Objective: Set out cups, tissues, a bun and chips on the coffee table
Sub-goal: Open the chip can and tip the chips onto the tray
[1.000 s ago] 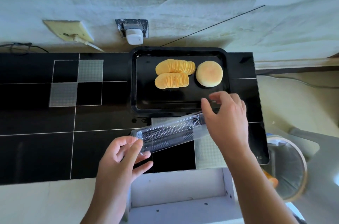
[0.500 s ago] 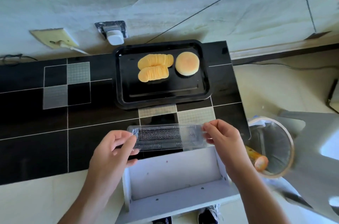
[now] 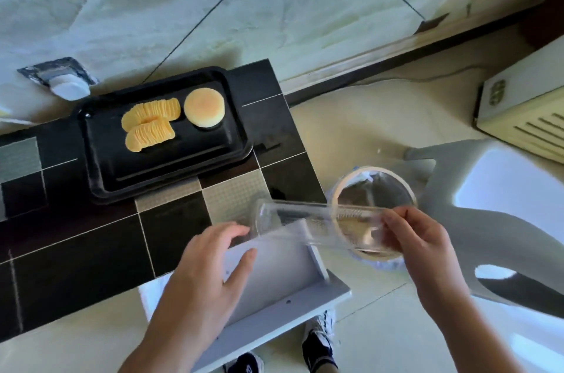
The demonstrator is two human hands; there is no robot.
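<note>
Right hand (image 3: 418,247) gripping clear tray (image 3: 317,227), seemingly empty

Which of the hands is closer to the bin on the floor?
Right. The right hand holds the clear plastic tray over the bin; the left hand is off to the bin's left, above the white drawer.

Surface: we see a coffee table (image 3: 76,250) with a glossy black top, thin white lines marking squares and a few grey textured squares.
On it: we find a black tray (image 3: 171,171) lying flat on the far right part of the top.
On the tray: we count two fanned rows of chips (image 3: 149,123) touching each other, and a round bun (image 3: 204,108) just beside them to the right.
Floor: we see pale tiles (image 3: 351,122) right of the table, with a bin (image 3: 374,189) standing on them near the table's right edge.
</note>
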